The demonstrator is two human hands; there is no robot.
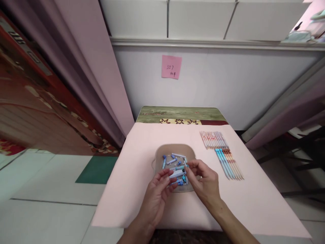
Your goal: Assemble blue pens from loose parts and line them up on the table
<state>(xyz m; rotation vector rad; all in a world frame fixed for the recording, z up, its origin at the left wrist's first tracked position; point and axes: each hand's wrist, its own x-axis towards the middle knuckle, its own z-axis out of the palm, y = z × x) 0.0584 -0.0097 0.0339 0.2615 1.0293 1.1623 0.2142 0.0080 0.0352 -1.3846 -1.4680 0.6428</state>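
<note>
A shallow beige tray (pixel 159 152) sits in the middle of a pink-covered table (pixel 142 203). Several loose blue and white pen parts (pixel 175 157) lie in it. My left hand (pixel 158 189) and my right hand (pixel 204 179) meet over the tray's near side. Between their fingertips they hold a white and blue pen barrel (pixel 177 174), each hand pinching one end. Whether either hand also holds a smaller piece is hidden by the fingers.
A row of assembled pens (pixel 223 154), reddish, blue and tan, lies on the cloth at the right. A pink sticky note (pixel 171 66) hangs on the wall behind. Purple curtains hang left and right; dark chair legs (pixel 304 159) stand at the far right.
</note>
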